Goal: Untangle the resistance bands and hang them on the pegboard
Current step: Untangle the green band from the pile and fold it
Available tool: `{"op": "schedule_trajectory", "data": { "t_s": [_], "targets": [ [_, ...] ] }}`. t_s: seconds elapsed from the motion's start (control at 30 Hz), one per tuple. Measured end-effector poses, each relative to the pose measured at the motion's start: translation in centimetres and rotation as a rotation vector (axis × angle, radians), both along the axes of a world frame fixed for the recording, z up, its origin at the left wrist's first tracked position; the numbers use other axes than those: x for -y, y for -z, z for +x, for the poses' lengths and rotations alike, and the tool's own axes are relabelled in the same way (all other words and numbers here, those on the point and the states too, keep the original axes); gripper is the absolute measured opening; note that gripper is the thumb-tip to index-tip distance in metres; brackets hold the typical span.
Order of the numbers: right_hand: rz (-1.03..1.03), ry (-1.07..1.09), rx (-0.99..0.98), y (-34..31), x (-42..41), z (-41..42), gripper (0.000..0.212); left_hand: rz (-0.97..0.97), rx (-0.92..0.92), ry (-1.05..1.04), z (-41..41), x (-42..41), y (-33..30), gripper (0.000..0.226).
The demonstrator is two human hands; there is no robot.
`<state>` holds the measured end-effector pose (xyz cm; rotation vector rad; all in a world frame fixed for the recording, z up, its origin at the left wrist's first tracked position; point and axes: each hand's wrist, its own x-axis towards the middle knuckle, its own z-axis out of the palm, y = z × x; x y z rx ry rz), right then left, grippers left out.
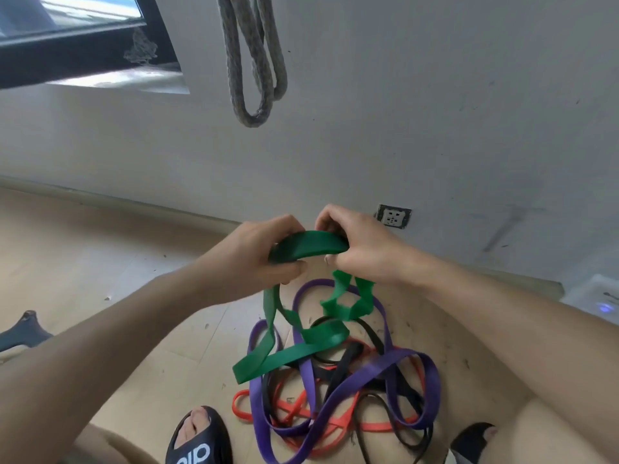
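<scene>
The fingers (294,266) of the left hand (264,249) curl round one end of a short arched stretch of the green band (310,244), thumb beneath it; the right hand (361,249) pinches the other end, its fingers folded over the top edge. Both hands are raised above the floor (100,279), close together. From the grip the green band drops in twisted loops, its lower fold lying over the heap. That heap sits on the floor between the feet, near the viewer: a purple band (338,393), a black band (345,360) and an orange-red band (301,408) cross one another in a tangle. A black slide sandal (197,440) stands just left of the heap. On the far wall a grey rope loop (254,61) hangs, and a socket (392,216) sits low beside the right hand.
</scene>
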<state>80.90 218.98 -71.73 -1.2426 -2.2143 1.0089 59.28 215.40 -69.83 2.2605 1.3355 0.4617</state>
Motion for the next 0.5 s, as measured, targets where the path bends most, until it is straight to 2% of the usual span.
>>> {"op": "schedule_trajectory", "data": {
  "t_s": [0.1,0.2,0.23,0.3,0.4,0.5],
  "targets": [
    [-0.057,0.02,0.022,0.7,-0.6,0.6,0.029,-0.254,0.205,-0.006,-1.0,-0.1,-1.1,0.024],
    [-0.091,0.001,0.092,1.5,-0.6,0.7,0.023,-0.334,0.345,-0.041,-1.0,-0.2,-1.0,0.024],
    [-0.1,-0.007,0.103,1.8,-0.5,0.7,0.022,-0.334,0.318,-0.047,-0.8,-0.3,-0.8,0.023],
    [-0.092,-0.006,0.1,2.1,-0.2,0.4,0.022,-0.295,0.15,-0.042,-0.4,-0.2,-0.4,0.026],
    [-0.059,0.0,0.066,2.0,0.3,-0.7,0.027,-0.104,-0.084,-0.052,0.6,0.5,0.7,0.043],
    [-0.023,0.005,0.034,1.7,0.6,-1.5,0.037,0.059,-0.034,0.028,1.6,0.9,1.3,0.039]
  ]
}}
